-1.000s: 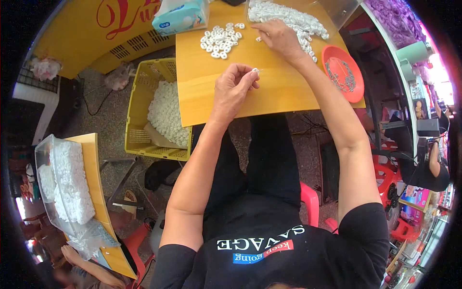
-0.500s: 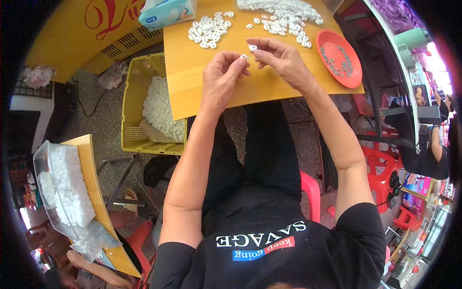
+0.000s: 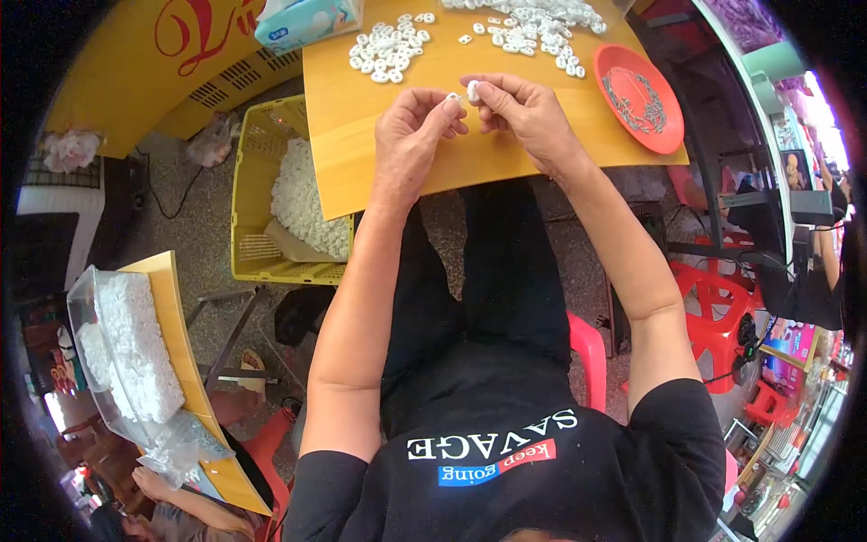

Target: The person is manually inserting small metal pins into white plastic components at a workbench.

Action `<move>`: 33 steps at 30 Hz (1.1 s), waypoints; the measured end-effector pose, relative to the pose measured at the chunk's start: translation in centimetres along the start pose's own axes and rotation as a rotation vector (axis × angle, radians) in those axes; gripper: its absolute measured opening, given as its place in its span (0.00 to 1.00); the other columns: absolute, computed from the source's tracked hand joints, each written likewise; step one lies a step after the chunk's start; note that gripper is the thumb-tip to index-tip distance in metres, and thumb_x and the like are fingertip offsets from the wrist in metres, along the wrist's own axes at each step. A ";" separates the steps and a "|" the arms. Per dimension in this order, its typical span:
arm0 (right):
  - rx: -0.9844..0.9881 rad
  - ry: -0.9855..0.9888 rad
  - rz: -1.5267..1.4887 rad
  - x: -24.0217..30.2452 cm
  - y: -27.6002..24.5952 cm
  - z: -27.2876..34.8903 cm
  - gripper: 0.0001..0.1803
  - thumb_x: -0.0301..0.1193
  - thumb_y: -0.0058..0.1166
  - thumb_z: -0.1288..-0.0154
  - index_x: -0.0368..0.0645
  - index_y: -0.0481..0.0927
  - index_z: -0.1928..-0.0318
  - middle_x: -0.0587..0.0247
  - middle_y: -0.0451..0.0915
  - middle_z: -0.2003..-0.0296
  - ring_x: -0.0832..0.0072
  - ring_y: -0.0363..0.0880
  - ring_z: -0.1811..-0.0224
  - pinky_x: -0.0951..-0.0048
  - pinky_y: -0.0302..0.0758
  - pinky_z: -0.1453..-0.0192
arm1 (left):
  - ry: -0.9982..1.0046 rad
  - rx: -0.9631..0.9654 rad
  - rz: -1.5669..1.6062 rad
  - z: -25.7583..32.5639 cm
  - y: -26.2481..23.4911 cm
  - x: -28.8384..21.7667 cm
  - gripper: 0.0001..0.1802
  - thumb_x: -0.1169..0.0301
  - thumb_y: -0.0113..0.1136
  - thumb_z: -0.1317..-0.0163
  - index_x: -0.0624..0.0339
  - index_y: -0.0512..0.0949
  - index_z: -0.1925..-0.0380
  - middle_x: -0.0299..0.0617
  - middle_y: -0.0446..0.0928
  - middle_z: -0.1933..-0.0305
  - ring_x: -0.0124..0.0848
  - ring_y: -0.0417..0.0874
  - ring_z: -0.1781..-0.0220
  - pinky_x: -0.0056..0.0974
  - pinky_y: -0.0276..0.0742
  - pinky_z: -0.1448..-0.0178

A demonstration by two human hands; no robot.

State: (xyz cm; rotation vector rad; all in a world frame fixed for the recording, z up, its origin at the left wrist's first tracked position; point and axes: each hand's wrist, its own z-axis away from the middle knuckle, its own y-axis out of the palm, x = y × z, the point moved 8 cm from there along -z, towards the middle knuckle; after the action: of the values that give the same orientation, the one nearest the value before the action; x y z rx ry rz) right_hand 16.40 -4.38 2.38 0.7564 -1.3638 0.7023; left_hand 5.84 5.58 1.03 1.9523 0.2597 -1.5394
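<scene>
Near the top centre of the frame, the two hands meet just above the yellow wooden surface (image 3: pixel 506 154). The left hand (image 3: pixel 411 135) pinches a tiny white piece (image 3: pixel 453 96) between thumb and forefinger, fingers narrowed around it. The right hand (image 3: pixel 524 113) is closed the same way on a small white part (image 3: pixel 473 89), and the two bits sit almost touching between the fingertips. Beyond the hands, at the upper edge, lies a loose heap of white rings (image 3: pixel 388 47), with a larger scatter of white parts (image 3: pixel 542 20) to its right. A red plate (image 3: pixel 639 98) holding small metal pieces sits at the upper right of the surface. A tissue pack (image 3: pixel 302 20) rests at the upper left corner. Below the surface on the left, a yellow crate (image 3: pixel 248 194) stands on the floor, holding white parts. At the lower left, a clear bag (image 3: pixel 126 348) of more white pieces lies on a second yellow board.
</scene>
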 end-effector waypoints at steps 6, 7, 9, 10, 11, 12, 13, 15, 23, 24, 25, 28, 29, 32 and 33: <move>0.041 -0.059 0.075 1.2 0.6 0.4 0.17 0.31 0.50 0.28 0.36 0.77 0.44 0.74 0.75 0.70 0.88 0.71 0.69 0.83 0.73 0.61 | 0.012 0.005 0.034 0.0 0.0 -0.1 0.08 0.73 0.60 0.36 0.67 0.75 0.64 0.41 0.80 0.69 0.24 0.80 0.69 0.28 0.75 0.63; 0.042 -0.082 0.110 1.4 0.6 0.4 0.17 0.31 0.49 0.28 0.36 0.77 0.43 0.74 0.75 0.70 0.88 0.70 0.69 0.83 0.73 0.61 | 0.010 0.005 0.037 0.0 0.0 -0.1 0.07 0.73 0.60 0.36 0.67 0.75 0.64 0.41 0.80 0.69 0.24 0.80 0.70 0.27 0.75 0.64; 0.047 -0.087 0.131 1.4 0.7 0.5 0.17 0.31 0.49 0.28 0.35 0.77 0.43 0.74 0.75 0.71 0.87 0.70 0.69 0.83 0.73 0.61 | 0.005 0.005 0.040 0.0 0.0 -0.2 0.07 0.73 0.60 0.36 0.67 0.75 0.64 0.41 0.80 0.69 0.24 0.80 0.70 0.27 0.75 0.64; 0.050 -0.093 0.154 1.4 0.8 0.5 0.17 0.30 0.49 0.28 0.35 0.77 0.43 0.74 0.75 0.71 0.87 0.70 0.70 0.82 0.73 0.61 | 0.001 0.007 0.044 0.0 0.1 -0.2 0.07 0.73 0.60 0.36 0.67 0.75 0.64 0.41 0.80 0.69 0.24 0.80 0.70 0.27 0.75 0.64; 0.051 -0.092 0.154 1.4 0.8 0.5 0.17 0.30 0.49 0.28 0.35 0.77 0.43 0.74 0.75 0.71 0.87 0.70 0.70 0.82 0.73 0.61 | 0.001 0.006 0.044 0.0 0.1 -0.2 0.07 0.73 0.60 0.36 0.67 0.75 0.64 0.41 0.80 0.69 0.24 0.80 0.70 0.27 0.75 0.64; 0.053 -0.098 0.158 1.4 0.8 0.6 0.17 0.30 0.49 0.28 0.35 0.77 0.43 0.74 0.75 0.71 0.87 0.70 0.70 0.82 0.72 0.62 | -0.005 0.005 0.052 0.0 0.0 -0.1 0.07 0.73 0.60 0.37 0.67 0.75 0.64 0.41 0.79 0.69 0.25 0.79 0.70 0.27 0.75 0.64; 0.054 -0.104 0.163 1.4 0.9 0.6 0.17 0.30 0.49 0.28 0.35 0.77 0.43 0.74 0.75 0.71 0.87 0.70 0.69 0.82 0.72 0.62 | -0.010 0.003 0.060 0.1 0.0 -0.1 0.07 0.73 0.60 0.37 0.66 0.75 0.64 0.41 0.79 0.69 0.25 0.79 0.71 0.28 0.75 0.64; 0.049 -0.142 0.177 1.3 0.5 0.3 0.16 0.31 0.50 0.29 0.38 0.79 0.46 0.73 0.76 0.70 0.87 0.71 0.70 0.83 0.73 0.63 | -0.012 0.007 0.061 0.0 0.1 -0.1 0.07 0.73 0.60 0.37 0.67 0.75 0.65 0.40 0.79 0.70 0.25 0.79 0.71 0.28 0.75 0.64; 0.020 -0.260 0.302 2.6 0.6 0.6 0.14 0.30 0.50 0.29 0.42 0.81 0.47 0.70 0.76 0.65 0.86 0.72 0.70 0.83 0.74 0.64 | -0.008 0.003 0.040 -0.1 0.0 0.1 0.08 0.72 0.61 0.37 0.67 0.75 0.65 0.40 0.79 0.71 0.25 0.79 0.72 0.28 0.74 0.66; 0.020 -0.276 0.319 2.6 0.7 0.6 0.14 0.30 0.51 0.29 0.42 0.81 0.48 0.70 0.76 0.65 0.86 0.72 0.69 0.82 0.74 0.65 | -0.011 0.003 0.037 -0.1 0.0 0.1 0.08 0.72 0.61 0.37 0.67 0.75 0.65 0.40 0.79 0.71 0.25 0.79 0.72 0.28 0.74 0.66; 0.020 -0.292 0.336 2.8 0.7 0.7 0.13 0.30 0.51 0.30 0.42 0.81 0.48 0.69 0.76 0.66 0.85 0.72 0.69 0.82 0.73 0.65 | -0.013 0.003 0.035 -0.1 0.0 0.1 0.08 0.72 0.61 0.37 0.67 0.75 0.65 0.40 0.79 0.71 0.25 0.79 0.72 0.28 0.74 0.66; 0.018 -0.343 0.414 3.2 1.1 0.9 0.13 0.29 0.52 0.31 0.42 0.82 0.49 0.68 0.76 0.67 0.83 0.73 0.69 0.81 0.73 0.66 | -0.015 0.002 0.042 0.0 0.0 0.1 0.08 0.72 0.61 0.37 0.67 0.75 0.65 0.40 0.79 0.70 0.25 0.80 0.72 0.28 0.74 0.66; 0.019 -0.343 0.415 3.1 1.2 0.8 0.13 0.29 0.52 0.31 0.42 0.82 0.49 0.68 0.76 0.67 0.83 0.73 0.69 0.81 0.73 0.66 | -0.014 0.002 0.042 0.0 -0.1 0.2 0.08 0.72 0.61 0.37 0.67 0.75 0.65 0.40 0.79 0.70 0.25 0.80 0.72 0.28 0.74 0.66; -0.002 -0.460 0.509 3.7 1.6 1.0 0.12 0.29 0.53 0.31 0.42 0.82 0.50 0.68 0.75 0.69 0.81 0.73 0.71 0.80 0.72 0.67 | -0.007 0.007 0.051 -0.1 -0.1 0.1 0.07 0.72 0.60 0.36 0.67 0.75 0.64 0.41 0.79 0.70 0.25 0.80 0.72 0.28 0.74 0.66; -0.008 -0.446 0.553 3.7 1.8 1.1 0.12 0.28 0.52 0.31 0.40 0.81 0.50 0.69 0.76 0.68 0.84 0.72 0.71 0.82 0.72 0.66 | -0.010 0.004 0.048 -0.1 -0.2 0.1 0.07 0.72 0.60 0.36 0.67 0.75 0.64 0.41 0.79 0.70 0.25 0.80 0.72 0.28 0.75 0.66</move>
State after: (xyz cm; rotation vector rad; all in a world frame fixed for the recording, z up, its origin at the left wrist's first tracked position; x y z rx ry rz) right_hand 14.64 -4.17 6.24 0.5434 -2.0201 0.9941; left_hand 5.82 5.72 0.92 1.9394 0.2042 -1.5194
